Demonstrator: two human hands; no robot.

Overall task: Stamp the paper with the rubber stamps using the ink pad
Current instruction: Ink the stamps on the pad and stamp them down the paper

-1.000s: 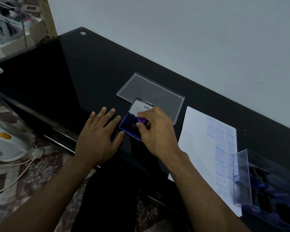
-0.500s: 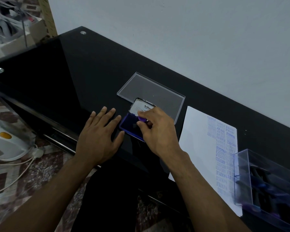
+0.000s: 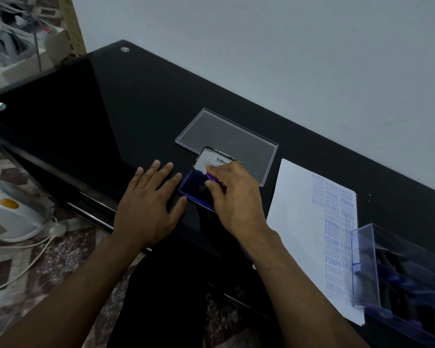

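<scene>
Head view, inking step. Centre of frame: ink pad, lid hinged up w/ white label facing the camera, blue pad surface exposed below it. R hand pinches a purple rubber stamp btwn thumb and fingertips, fingers curled round it; stamp sits over the upper right part of the pad, apparently touching it, though the contact face is hidden by the fingers. L hand lies flat on the black glass table just beside the pad's left edge, fingers straight and spread, thumb tip at or against the pad's near corner; holds nothing.

Paper lies right of centre, well apart from the pad, w/ columns of blue imprints (SAMPLE, FRAGILE, AIR MAIL) along its right side; left portion blank. Clear box w/ more stamps at lower right, overlapping the sheet's edge. Clear flat lid behind the pad.

Technique, as judged: press the stamp square and level onto the pad, light dab rather than grind, so the whole face inks evenly; L hand steadies the pad vs. sliding or lifting w/ the stamp. Lift straight up, then carry to a blank area of the sheet. Risk: tilted contact gives a patchy imprint.
</scene>
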